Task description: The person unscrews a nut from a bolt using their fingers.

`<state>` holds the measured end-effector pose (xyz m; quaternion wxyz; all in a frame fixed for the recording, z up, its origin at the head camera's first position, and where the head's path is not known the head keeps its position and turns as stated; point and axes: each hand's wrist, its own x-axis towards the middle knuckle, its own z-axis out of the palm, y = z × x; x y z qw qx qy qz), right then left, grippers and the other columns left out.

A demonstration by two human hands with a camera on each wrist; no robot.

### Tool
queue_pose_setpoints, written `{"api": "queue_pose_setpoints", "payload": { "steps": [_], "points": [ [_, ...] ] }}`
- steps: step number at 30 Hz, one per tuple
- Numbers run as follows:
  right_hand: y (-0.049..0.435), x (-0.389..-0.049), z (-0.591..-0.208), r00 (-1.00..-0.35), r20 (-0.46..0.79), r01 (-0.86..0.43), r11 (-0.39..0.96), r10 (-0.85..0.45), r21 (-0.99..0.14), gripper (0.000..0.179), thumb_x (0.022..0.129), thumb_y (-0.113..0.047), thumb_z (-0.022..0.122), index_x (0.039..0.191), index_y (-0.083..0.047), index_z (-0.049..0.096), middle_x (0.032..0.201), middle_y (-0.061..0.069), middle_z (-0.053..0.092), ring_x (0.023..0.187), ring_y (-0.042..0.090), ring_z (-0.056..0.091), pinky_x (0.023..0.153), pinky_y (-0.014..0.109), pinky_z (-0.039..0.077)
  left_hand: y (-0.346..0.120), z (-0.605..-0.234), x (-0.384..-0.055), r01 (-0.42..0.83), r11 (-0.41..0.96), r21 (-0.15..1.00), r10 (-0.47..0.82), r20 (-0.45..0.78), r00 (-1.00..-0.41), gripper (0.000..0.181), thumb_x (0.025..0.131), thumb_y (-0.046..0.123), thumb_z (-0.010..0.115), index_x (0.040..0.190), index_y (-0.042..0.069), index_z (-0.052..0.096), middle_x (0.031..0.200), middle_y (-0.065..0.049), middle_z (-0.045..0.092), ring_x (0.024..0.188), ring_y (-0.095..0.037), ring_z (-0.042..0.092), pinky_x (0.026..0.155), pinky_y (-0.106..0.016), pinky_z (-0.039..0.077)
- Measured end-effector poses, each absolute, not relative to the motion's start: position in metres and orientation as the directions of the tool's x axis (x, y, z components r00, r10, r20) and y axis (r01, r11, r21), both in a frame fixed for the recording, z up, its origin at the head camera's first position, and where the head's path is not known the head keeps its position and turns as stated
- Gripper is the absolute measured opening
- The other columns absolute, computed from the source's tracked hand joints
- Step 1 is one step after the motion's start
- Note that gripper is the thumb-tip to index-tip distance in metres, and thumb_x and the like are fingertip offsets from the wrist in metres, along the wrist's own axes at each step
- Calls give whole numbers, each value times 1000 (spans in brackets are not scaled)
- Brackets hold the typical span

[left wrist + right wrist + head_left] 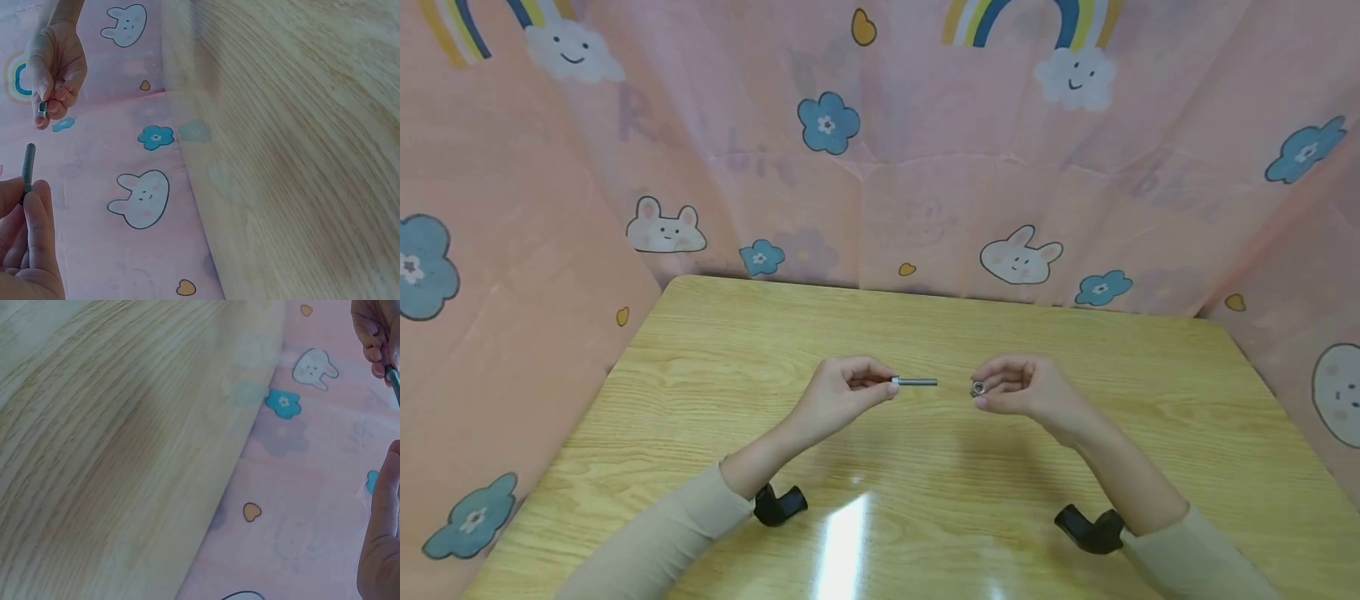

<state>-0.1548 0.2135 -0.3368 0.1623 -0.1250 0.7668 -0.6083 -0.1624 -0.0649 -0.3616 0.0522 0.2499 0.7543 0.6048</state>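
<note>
Over the middle of the table, my left hand (837, 392) pinches a metal bolt (917, 382) by its head, its threaded shank pointing level toward the right. A short gap away, my right hand (1033, 390) holds a small metal nut (977, 388) between thumb and fingers, its hole showing. In the left wrist view the bolt (29, 165) stands up from the fingertips, and the nut (42, 109) sits in the other hand above it. The right wrist view shows part of the bolt (394, 378) at its edge; the nut is out of sight there.
The wood-grain table (760, 325) spreads under both hands, with a glare streak near its front. A pink patterned cloth (895, 192) hangs behind it and along the sides. Black wrist mounts (780, 506) show by both sleeves.
</note>
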Motion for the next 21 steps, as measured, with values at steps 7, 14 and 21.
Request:
{"api": "queue_pose_setpoints", "payload": {
  "steps": [7,14,21],
  "points": [
    [220,-160,-346,-914,-129,42,226,-385,-973,20,80,-2,71,98,-3,64,83,1,66,74,13,64,73,28,54,-64,-367,-170,309,134,941,463,216,-859,16,86,9,66,99,0,68,90,-11,68,80,-20,66,70,-27,54],
    [225,-165,-355,-919,-139,51,238,-370,-970,22,81,-2,70,101,2,62,85,3,66,77,13,64,74,29,54,-63,-372,-174,283,146,948,461,188,-867,17,86,6,65,101,-3,67,92,-14,68,85,-30,66,71,-25,54],
    [228,-174,-359,-926,-171,70,293,-335,-954,33,80,-6,71,105,9,58,85,2,64,78,13,63,75,27,53,-63,-381,-181,285,172,943,450,182,-874,18,85,5,66,101,-3,67,93,-16,68,86,-35,65,70,-26,54]
  ]
}}
